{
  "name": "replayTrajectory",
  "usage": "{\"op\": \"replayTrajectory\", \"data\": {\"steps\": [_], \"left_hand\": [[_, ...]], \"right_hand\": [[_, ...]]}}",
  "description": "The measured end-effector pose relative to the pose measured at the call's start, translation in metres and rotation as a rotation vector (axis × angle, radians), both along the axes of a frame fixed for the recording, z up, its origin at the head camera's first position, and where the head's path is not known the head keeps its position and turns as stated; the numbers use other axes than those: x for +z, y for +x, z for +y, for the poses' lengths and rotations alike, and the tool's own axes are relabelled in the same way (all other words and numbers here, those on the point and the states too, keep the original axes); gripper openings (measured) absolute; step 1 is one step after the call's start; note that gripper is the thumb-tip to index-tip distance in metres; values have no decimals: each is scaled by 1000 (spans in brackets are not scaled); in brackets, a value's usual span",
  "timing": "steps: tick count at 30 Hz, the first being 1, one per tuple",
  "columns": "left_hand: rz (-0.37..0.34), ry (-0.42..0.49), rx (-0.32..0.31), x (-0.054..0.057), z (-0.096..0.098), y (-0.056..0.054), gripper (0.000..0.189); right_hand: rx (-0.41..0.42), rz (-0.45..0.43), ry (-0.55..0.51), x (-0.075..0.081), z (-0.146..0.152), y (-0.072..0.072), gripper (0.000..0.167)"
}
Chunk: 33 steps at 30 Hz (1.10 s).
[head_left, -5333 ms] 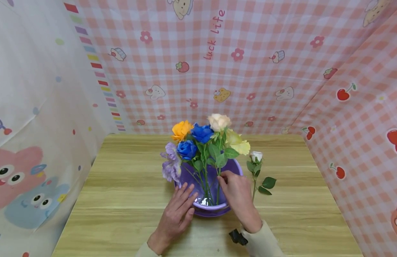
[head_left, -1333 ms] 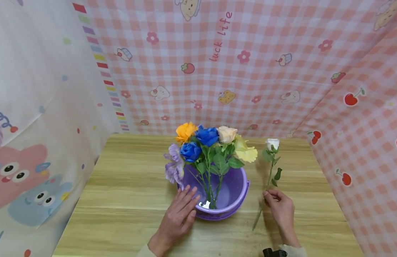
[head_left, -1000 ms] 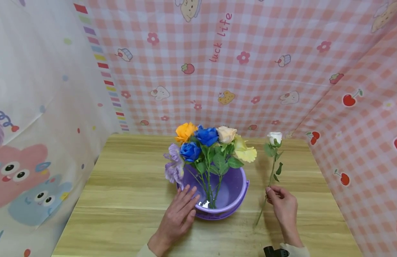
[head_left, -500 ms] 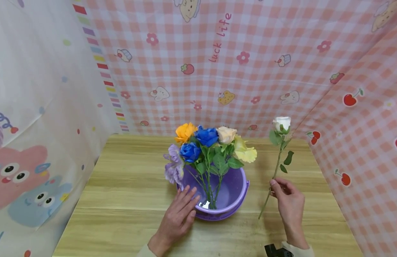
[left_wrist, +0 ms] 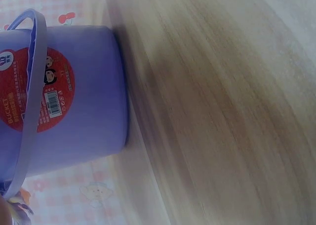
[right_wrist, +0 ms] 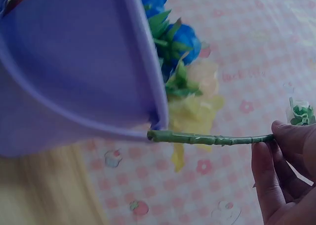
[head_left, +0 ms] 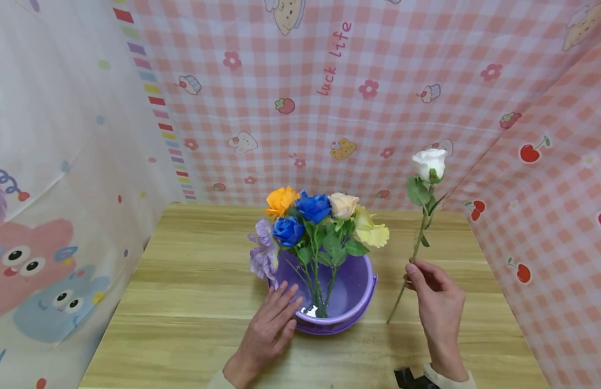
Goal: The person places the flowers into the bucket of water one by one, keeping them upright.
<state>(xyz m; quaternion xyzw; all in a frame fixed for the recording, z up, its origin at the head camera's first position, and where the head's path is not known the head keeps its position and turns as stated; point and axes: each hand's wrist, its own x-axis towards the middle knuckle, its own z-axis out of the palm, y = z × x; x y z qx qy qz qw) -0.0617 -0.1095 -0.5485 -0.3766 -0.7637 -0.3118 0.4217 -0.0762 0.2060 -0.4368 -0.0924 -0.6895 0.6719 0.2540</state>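
Between thumb and fingers, my right hand [head_left: 439, 308] pinches the green stem of a white rose [head_left: 429, 165], to the right of the bucket. The rose tilts slightly, bloom up, with its cut end [right_wrist: 163, 136] pointing down and left. My left hand [head_left: 268, 327] rests with straight fingers on the near left rim of the purple bucket [head_left: 366, 292]. In the bucket stand an orange rose [head_left: 281, 201], two blue roses [head_left: 312, 206], a cream rose [head_left: 344, 205], a yellow flower [head_left: 371, 227] and a lilac flower [head_left: 264, 251].
The bucket stands on a wood-grain table [head_left: 193, 281]; its handle [left_wrist: 34, 86] hangs down over a red label [left_wrist: 59, 86]. A pink checked cloth [head_left: 300, 81] hangs behind and at the right, a white printed one [head_left: 62, 162] at the left.
Earlier my right hand was at a stem in the bucket while the white rose lay on the table. It has since taken that rose and raised it. My left hand has stayed on the rim.
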Motion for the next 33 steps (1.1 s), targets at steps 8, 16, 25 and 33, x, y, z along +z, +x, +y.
{"op": "replayTrajectory", "data": {"steps": [8, 16, 25, 33], "left_hand": [[1, -11, 2, -1, -1, 1, 40], [-17, -15, -11, 1, -1, -1, 41], [-22, -18, -8, 2, -2, -1, 42], [-15, -20, -8, 2, -3, 0, 41]], "right_hand": [[64, 104, 15, 11, -14, 2, 17], [137, 184, 22, 20, -27, 1, 16], [197, 214, 60, 26, -48, -2, 13], [242, 191, 101, 22, -67, -4, 14]]}}
